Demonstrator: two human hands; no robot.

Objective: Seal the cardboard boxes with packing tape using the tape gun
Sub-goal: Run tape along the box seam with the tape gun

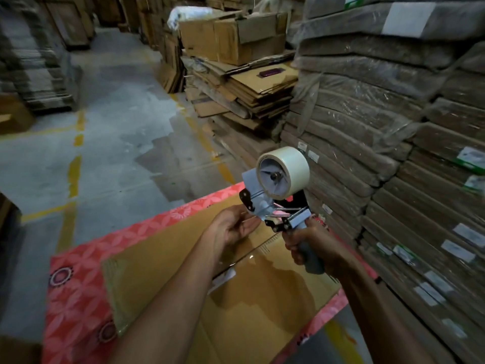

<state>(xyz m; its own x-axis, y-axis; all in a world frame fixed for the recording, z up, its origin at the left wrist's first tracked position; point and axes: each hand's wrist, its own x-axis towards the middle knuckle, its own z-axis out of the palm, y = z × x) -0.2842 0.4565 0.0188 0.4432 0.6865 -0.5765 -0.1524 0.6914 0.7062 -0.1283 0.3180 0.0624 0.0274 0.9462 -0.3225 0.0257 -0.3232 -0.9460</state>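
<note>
On the warehouse floor, low in the view: one flattened cardboard box [162, 258] is lying on a pink patterned mat [73, 298], with a glossy strip of clear tape [115, 292] showing along its left edge.

Above the box, in the air: one tape gun [278, 214], grey with black fittings, is carrying a roll of pale tape [284, 172] on its hub. The roll is pointing up and away from the person.

Right hand [307, 245]: the fingers are wrapping round the gun's grey handle and gripping it.

Left hand [233, 227]: the palm is facing up with the fingers loosely bent, and their tips are reaching the front plate of the gun below the roll. The spot is blurred, so whether they are pinching the tape end cannot be told.

To the right: tall stacks of flat cardboard [393, 127] in plastic wrap, bearing white and green labels, are standing just beside the mat.

Behind, centre: a loose pile of flattened cartons [249, 98] is resting on the floor, with an open, dented carton [231, 40] sitting on top and a small dark object [269, 73] lying on one sheet.

Left: grey concrete floor [110, 127] is stretching away, with worn yellow lines [74, 174] crossing it.
</note>
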